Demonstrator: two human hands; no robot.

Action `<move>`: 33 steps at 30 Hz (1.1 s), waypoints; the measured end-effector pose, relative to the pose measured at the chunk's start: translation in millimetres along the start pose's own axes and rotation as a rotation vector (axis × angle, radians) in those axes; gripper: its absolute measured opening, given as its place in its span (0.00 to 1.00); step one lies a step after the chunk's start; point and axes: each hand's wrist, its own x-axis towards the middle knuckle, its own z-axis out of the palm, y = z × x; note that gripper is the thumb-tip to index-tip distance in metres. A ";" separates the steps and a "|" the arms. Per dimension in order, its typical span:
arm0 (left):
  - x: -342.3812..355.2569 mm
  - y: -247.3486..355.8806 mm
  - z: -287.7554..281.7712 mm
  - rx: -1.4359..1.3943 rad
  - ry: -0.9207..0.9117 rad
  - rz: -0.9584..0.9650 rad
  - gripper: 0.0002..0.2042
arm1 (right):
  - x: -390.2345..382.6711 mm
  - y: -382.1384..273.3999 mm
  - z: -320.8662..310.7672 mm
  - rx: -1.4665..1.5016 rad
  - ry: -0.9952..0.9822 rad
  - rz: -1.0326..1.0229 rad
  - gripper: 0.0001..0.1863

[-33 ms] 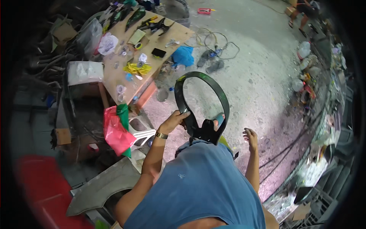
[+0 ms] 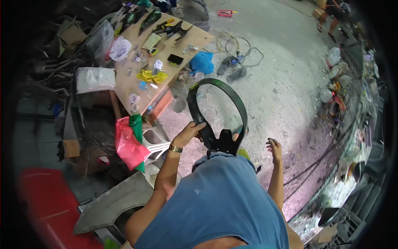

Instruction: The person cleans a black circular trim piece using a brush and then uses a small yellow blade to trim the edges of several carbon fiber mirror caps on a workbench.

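My left hand [image 2: 189,135], with a gold-coloured watch on its wrist, grips the left side of a glossy black loop-shaped part [image 2: 230,94], thumb over the band. The part's wider lower piece sits just in front of my blue-shirted body. My right hand [image 2: 274,148] hangs to the right of the loop, empty, with loosely curled fingers apart. Left of my left hand, pink and green plastic bags [image 2: 129,145] drape beside a white plastic item [image 2: 155,146].
A wooden table [image 2: 124,85] at upper left holds tools, a phone, tape and papers. Cables [image 2: 244,56], sandals and blue plastic lie on the floor. Grey [image 2: 103,209] and red [image 2: 52,201] panels are at lower left. Clutter and hoses [image 2: 315,164] line the right. A person [image 2: 333,16] is at top right.
The room has shifted a little rightward in the view. The black loop, still in my left hand, sits slightly further left relative to my shirt. My right hand has barely moved.
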 end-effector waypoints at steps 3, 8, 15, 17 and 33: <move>12.9 4.2 -40.6 -0.033 0.181 -0.048 0.15 | 65.8 -48.7 23.7 -0.027 -0.032 -0.020 0.18; 9.0 5.3 -84.3 -0.277 0.438 -0.027 0.15 | 163.2 -105.0 78.2 -0.200 -0.244 -0.077 0.18; 29.8 -9.3 -120.9 -0.545 0.722 -0.010 0.15 | 262.5 -168.8 211.6 -0.600 -0.459 -0.262 0.29; 32.6 -16.9 -144.2 -0.608 0.756 0.007 0.15 | 268.4 -188.3 262.3 -0.655 -0.481 -0.304 0.32; 163.2 36.3 -263.7 -0.631 1.019 -0.100 0.17 | 489.2 -181.1 582.3 -1.161 -0.676 -0.584 0.55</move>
